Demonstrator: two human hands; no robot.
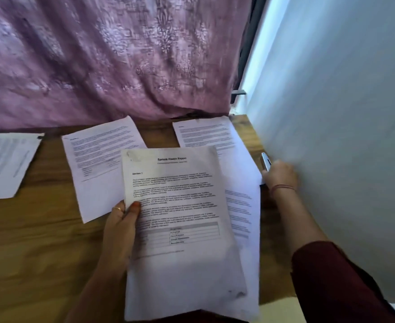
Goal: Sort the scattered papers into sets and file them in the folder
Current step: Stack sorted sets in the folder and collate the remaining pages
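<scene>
- White report sheets [180, 229] are pinched at their left edge by the left hand [119, 229], the grip's thumb on top, long axis running away from the person.
- Right hand [280, 176] reaches to the counter's [40, 252] right edge, fingers curled round a silver object [266, 161], hard against the wall [331, 113].
- Loose papers [98, 164] lie beyond; no folder is visible.

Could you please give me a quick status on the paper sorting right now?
Left hand grips the Sample Health Report. Right hand on a stapler-like tool at the table edge. Three sheets loose, no folder visible.
</scene>
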